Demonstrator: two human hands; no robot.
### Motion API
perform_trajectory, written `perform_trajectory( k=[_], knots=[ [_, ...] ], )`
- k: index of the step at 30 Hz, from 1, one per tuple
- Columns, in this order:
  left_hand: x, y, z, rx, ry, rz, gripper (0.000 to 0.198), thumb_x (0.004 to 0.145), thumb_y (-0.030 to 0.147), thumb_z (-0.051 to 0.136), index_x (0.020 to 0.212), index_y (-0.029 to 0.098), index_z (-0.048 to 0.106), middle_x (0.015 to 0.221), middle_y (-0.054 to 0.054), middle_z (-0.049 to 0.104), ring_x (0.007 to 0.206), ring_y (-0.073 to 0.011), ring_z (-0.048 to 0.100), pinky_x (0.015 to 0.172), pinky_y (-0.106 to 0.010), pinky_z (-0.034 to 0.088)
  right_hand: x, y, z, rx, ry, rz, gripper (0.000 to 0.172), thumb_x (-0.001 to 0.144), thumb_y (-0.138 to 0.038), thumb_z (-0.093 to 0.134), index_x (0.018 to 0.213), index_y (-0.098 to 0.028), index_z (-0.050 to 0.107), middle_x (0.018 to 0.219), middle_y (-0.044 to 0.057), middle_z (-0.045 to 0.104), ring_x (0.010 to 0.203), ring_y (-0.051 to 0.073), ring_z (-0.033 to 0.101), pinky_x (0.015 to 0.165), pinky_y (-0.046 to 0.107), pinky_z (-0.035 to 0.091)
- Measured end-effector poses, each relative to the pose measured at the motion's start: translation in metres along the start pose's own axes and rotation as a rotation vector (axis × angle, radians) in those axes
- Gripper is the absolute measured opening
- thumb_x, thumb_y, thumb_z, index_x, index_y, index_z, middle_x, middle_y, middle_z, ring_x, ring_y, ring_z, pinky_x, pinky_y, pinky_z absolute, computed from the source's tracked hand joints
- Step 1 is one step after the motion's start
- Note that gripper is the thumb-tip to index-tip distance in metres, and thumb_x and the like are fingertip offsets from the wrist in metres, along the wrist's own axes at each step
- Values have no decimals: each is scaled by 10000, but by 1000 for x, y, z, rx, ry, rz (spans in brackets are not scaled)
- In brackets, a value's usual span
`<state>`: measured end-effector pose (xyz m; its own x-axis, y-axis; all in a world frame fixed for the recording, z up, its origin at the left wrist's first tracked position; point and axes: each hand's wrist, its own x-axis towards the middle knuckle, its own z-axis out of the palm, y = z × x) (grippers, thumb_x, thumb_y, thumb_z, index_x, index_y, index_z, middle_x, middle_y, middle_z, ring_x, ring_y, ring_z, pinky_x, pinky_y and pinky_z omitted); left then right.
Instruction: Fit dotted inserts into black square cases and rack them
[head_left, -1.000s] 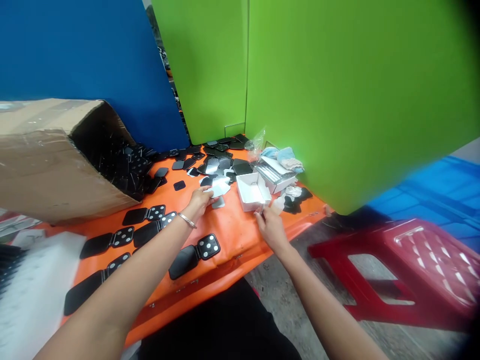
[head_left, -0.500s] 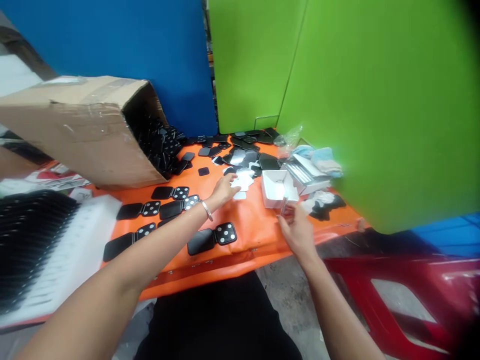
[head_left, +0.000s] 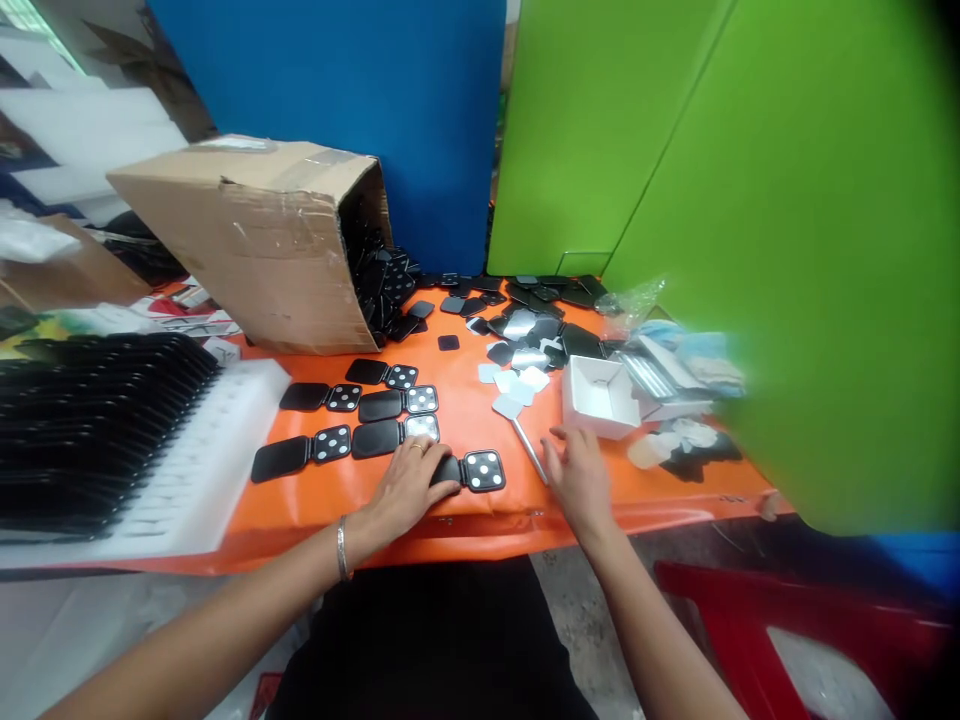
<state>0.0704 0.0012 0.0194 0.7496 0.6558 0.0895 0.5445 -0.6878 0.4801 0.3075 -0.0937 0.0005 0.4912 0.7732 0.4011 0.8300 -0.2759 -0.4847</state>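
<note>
My left hand (head_left: 411, 487) rests over the black folding compact (head_left: 484, 470) nearest the table's front edge, thumb and fingers around its plain half. Its other half, a square with several white dots, lies exposed to the right. More such opened compacts (head_left: 379, 438) lie in rows to the left. My right hand (head_left: 581, 475) hovers with fingers apart, just right of a thin silver rod (head_left: 530, 448) lying on the orange cover. An open white box (head_left: 600, 395) stands behind that hand. Pale square pieces (head_left: 508, 404) lie at the rod's far end.
A tipped cardboard box (head_left: 292, 250) spills black pieces at the back. White foam (head_left: 225, 470) with a row of black panels stands left. Blue (head_left: 420, 120) and green boards (head_left: 637, 130) rise behind. Cloths (head_left: 705, 360) lie right; a red stool (head_left: 810, 630) stands below.
My left hand has drawn back from the pale pieces to the front compact. My right hand has let go of the silver rod, which now lies on the table. The view has turned left.
</note>
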Motion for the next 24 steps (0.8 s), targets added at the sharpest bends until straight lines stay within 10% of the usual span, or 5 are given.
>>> perform_trajectory(
  k=[7, 13, 18, 24],
  knots=[
    [6, -6, -1, -47, 77, 18, 155, 872, 293, 569, 1000, 205, 577, 992, -49, 525, 978, -220, 473, 882, -388, 431, 14, -9, 11, -116, -332, 90, 345, 824, -531, 551, 859, -188, 540, 912, 58, 601, 785, 190, 588, 574, 252, 344],
    [83, 5, 10, -18, 103, 188, 217, 871, 144, 534, 1071, 191, 601, 1020, -63, 600, 993, -203, 531, 866, -342, 467, 27, -30, 2, -197, -529, 68, 146, 854, -321, 513, 836, -178, 533, 795, 65, 634, 668, 174, 578, 538, 250, 280],
    [139, -5, 34, 48, -23, 566, 218, 900, 257, 544, 1097, 228, 631, 1205, -58, 596, 1142, -184, 523, 1032, -344, 396, 33, -36, 3, -277, -563, 59, 90, 807, -217, 480, 828, -164, 549, 737, 82, 633, 632, 180, 570, 516, 261, 234],
    [149, -22, 44, 101, -54, 663, 250, 930, 251, 486, 1150, 227, 603, 1239, -69, 591, 1144, -181, 546, 1016, -347, 424, 45, -27, 2, -58, -585, 123, 75, 673, -164, 552, 743, -155, 527, 681, 42, 587, 606, 146, 513, 501, 237, 261]
  ],
)
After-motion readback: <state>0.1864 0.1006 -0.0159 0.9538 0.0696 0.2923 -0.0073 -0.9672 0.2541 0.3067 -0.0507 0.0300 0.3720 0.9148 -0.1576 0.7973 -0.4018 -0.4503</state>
